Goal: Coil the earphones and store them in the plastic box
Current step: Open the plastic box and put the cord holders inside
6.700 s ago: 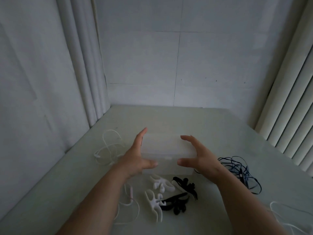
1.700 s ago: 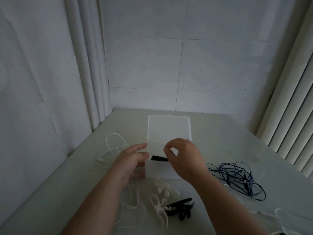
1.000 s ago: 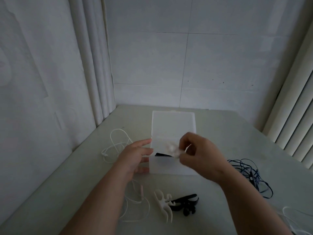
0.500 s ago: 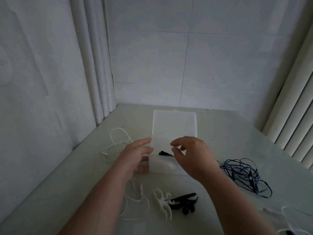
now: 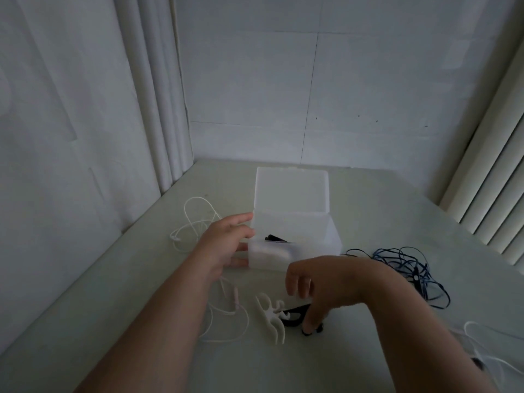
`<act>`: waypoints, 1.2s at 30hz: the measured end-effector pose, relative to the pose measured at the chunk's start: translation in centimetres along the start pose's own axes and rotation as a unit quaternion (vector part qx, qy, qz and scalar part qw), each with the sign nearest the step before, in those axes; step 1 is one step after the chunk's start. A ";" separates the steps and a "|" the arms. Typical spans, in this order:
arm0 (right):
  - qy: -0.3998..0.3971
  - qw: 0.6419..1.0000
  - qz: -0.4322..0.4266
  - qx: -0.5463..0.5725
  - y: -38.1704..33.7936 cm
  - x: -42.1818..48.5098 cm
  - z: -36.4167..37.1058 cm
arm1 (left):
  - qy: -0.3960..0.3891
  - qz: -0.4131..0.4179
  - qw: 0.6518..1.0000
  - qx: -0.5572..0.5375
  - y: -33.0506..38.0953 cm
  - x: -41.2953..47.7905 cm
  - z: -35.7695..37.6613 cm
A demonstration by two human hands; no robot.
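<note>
**Left hand** [image 5: 224, 245]: fingers straight and spread, resting against the left wall of the plastic box [image 5: 309, 251].
**Right hand** [image 5: 326, 282]: fingers curled downward, tips on the black winder [image 5: 290, 323]; cannot tell whether it is gripped.
**White earphones** [image 5: 195, 219]: loose on the tabletop [image 5: 368, 211], left of the left hand.
**Pinkish earphones** [image 5: 236, 300]: beneath the left forearm.
**White winder** [image 5: 270, 314]: between the forearms, touching the black winder.
**Plastic box**: beyond the right hand, lid raised, black item [image 5: 273, 238] inside.
**Dark blue earphones** [image 5: 408, 265]: tangled, right of the right hand.
</note>
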State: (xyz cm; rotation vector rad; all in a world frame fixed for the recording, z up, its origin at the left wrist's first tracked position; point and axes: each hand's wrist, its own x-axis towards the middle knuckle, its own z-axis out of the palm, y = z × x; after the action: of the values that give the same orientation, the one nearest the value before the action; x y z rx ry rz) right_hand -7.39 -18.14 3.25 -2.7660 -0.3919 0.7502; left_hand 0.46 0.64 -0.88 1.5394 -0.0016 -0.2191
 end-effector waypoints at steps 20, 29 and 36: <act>0.454 0.882 -0.005 0.127 0.2 2.6 -1.0 | 0.010 -0.016 1.000 -0.011 0.0 0.2 0.0; 0.379 0.912 -0.107 0.116 -0.9 1.8 0.4 | 0.013 -0.013 1.000 0.013 0.1 0.1 0.0; 0.100 0.992 -0.072 0.003 -1.8 2.8 1.8 | 0.017 0.002 0.999 0.042 0.1 0.2 0.0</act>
State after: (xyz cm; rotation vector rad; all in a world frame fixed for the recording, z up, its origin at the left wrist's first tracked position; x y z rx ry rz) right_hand -6.36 -15.25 1.07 -2.7378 -0.5406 0.4347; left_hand 0.63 0.58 -0.85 1.6269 0.0135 -0.1920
